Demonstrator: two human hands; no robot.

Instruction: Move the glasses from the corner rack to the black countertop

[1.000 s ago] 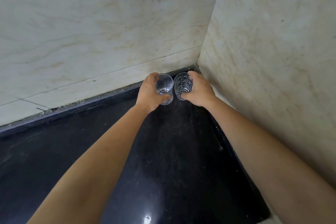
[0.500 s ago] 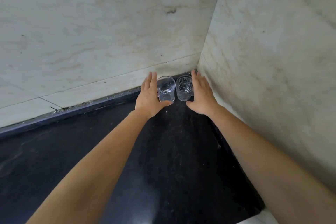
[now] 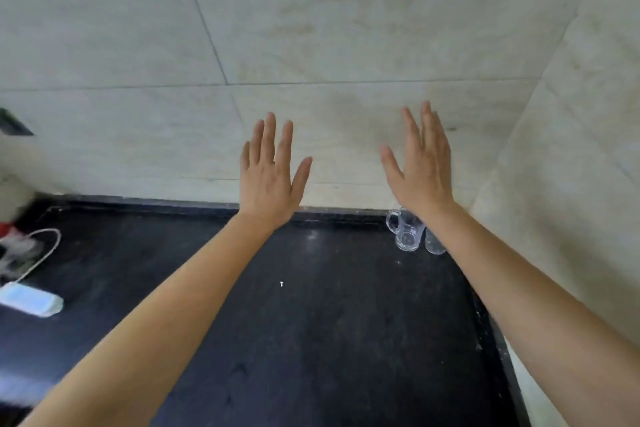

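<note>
A pale tiled wall filled the upper part of the view and met a second wall at a corner on the right. Below them lay the black table, its surface dusty and speckled. Two bare forearms reached across it from the near edge. The left hand was raised in front of the wall, empty, with fingers straight and spread apart. The right hand was raised likewise, empty, with fingers extended and the thumb held out. Two clear glasses stood on the table in the far right corner, just beside each other: a glass with a handle and a second glass partly hidden behind the right wrist. At the left edge lay a white block with a white cable looping from it, all blurred.
</note>
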